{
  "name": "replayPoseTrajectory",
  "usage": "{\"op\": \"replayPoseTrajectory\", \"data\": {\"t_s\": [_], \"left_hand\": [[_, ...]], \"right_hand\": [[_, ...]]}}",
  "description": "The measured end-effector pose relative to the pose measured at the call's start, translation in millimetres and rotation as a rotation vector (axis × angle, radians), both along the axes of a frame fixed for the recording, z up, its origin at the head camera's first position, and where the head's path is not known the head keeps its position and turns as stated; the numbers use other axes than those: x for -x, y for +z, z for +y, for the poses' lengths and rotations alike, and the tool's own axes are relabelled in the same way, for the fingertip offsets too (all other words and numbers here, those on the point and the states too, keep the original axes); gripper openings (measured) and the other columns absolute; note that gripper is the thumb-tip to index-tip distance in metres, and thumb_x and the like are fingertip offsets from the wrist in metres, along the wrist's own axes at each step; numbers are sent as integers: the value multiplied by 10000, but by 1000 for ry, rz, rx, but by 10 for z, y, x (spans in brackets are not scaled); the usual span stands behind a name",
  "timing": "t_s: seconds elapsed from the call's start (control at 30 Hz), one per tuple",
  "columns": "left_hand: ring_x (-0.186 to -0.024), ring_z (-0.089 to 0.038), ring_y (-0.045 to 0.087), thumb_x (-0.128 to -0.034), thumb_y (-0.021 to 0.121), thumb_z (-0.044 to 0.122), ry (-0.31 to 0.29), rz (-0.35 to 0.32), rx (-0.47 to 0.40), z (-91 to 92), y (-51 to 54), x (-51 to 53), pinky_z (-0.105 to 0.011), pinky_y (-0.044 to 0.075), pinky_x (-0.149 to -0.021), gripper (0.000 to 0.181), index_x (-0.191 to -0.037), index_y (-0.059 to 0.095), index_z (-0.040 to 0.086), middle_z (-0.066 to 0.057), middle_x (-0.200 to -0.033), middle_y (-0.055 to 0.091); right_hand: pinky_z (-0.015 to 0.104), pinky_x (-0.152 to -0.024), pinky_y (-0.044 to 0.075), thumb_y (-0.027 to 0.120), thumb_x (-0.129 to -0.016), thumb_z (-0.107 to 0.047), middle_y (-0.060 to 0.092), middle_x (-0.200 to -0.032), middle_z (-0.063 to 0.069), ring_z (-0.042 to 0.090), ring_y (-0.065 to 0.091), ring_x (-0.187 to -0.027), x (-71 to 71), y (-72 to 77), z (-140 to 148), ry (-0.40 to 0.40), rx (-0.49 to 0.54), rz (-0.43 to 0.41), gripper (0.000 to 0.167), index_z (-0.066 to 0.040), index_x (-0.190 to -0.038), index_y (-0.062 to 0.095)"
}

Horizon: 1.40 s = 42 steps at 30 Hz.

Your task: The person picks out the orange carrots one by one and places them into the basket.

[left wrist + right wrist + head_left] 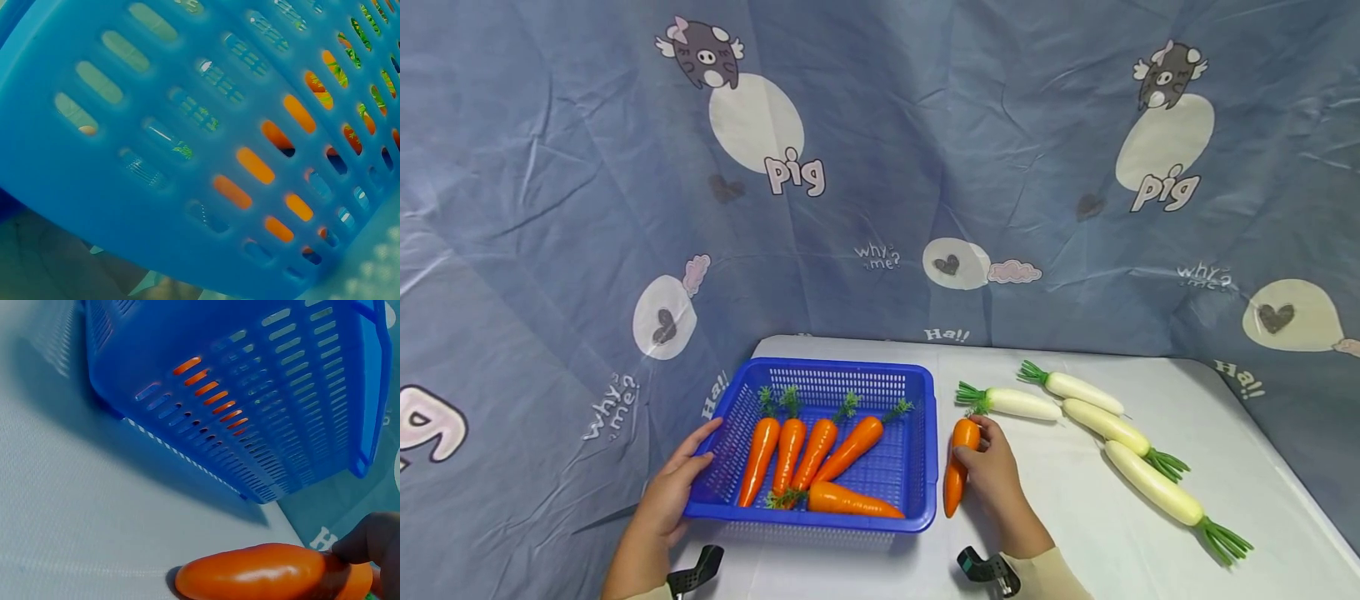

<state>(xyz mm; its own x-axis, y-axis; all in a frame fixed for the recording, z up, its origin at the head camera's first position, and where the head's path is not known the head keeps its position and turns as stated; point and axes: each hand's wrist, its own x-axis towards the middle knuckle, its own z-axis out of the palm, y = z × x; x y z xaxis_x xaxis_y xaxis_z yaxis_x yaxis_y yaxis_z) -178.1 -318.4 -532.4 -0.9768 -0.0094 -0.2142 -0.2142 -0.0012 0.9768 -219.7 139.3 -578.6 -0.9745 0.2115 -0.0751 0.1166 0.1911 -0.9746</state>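
A blue plastic basket point(928, 450) with slotted walls holds several orange carrots point(852, 500) with green tops. My left hand point(672, 487) grips the basket's left rim, thumb over the edge. Just right of the basket, my right hand point(992, 467) holds another carrot point(956, 479) near its leafy end, its tip pointing toward me. In the right wrist view, thumb and finger pinch this carrot point(269, 572) close to the table surface, beside the basket wall point(206, 431). The left wrist view is filled by the basket's slotted wall point(94, 187), with orange showing through.
Several white radishes with green leaves lie on the right of the white table point(1075, 517): one radish point(1022, 404) behind my right hand, others point(1153, 483) farther right. A blue patterned cloth point(880, 208) hangs behind and at the sides.
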Motion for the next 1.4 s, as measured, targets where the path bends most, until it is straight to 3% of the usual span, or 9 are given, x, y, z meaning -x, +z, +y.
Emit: {"op": "replayPoseTrajectory", "data": {"t_s": [0.2, 0.33, 0.47, 0.7, 0.87, 1.03, 1.4], "left_hand": [[-1100, -220, 636, -1129, 317, 189, -3, -18, 19, 5, 7, 4, -421, 610, -840, 548, -1662, 254, 298, -157, -1636, 242], [-1101, -214, 641, -1131, 315, 192, -3, -29, 17, 1, -3, 4, -426, 613, -847, 548, -1663, 251, 310, -165, -1657, 221], [-1087, -214, 657, -1134, 322, 197, -3, -20, 0, -2, -20, 0, -431, 617, -839, 541, -1659, 264, 311, -125, -1592, 297], [-1038, -228, 679, -1132, 370, 203, -13, 33, -32, -14, -41, -10, -430, 618, -802, 526, -1650, 294, 264, 59, -1330, 520], [-1046, -239, 683, -1135, 377, 220, -32, 45, -46, -22, -42, 2, -444, 618, -804, 525, -1650, 291, 271, 71, -1313, 538], [-1038, -234, 676, -1138, 371, 219, -32, 50, -45, -37, -32, -1, -437, 617, -796, 523, -1652, 282, 259, 62, -1315, 534], [-1065, -232, 656, -1135, 331, 200, -7, -7, -3, -1, -8, 10, -426, 614, -814, 532, -1655, 279, 298, -95, -1522, 324]], "right_hand": [[478, -962, 561, 661, -899, -1, 501, -1481, 283, 434, 551, -1304, -20, 29, 16, -3, 12, -9, 613, -49, -1483, 483], [491, -970, 561, 664, -907, -21, 488, -1490, 288, 444, 539, -1304, -31, 45, 26, -8, 14, -17, 597, -56, -1477, 491], [436, -931, 577, 663, -910, -28, 484, -1476, 276, 413, 560, -1250, -24, 68, 37, -4, 27, -28, 598, -62, -1483, 494], [296, -780, 563, 663, -903, -24, 515, -1378, 299, 300, 620, -1034, -16, 203, 70, 2, 102, -21, 599, -30, -1476, 491], [265, -779, 558, 639, -893, 21, 510, -1321, 293, 297, 625, -1009, -7, 352, 77, -27, 184, -6, 599, -3, -1472, 490], [240, -807, 555, 639, -910, 12, 504, -1309, 263, 295, 618, -1045, 62, 411, 54, -11, 218, -12, 584, -30, -1473, 490], [232, -851, 552, 614, -929, 35, 474, -1255, 203, 259, 569, -1060, 41, 666, -22, 21, 373, 2, 585, -24, -1479, 424]]}}
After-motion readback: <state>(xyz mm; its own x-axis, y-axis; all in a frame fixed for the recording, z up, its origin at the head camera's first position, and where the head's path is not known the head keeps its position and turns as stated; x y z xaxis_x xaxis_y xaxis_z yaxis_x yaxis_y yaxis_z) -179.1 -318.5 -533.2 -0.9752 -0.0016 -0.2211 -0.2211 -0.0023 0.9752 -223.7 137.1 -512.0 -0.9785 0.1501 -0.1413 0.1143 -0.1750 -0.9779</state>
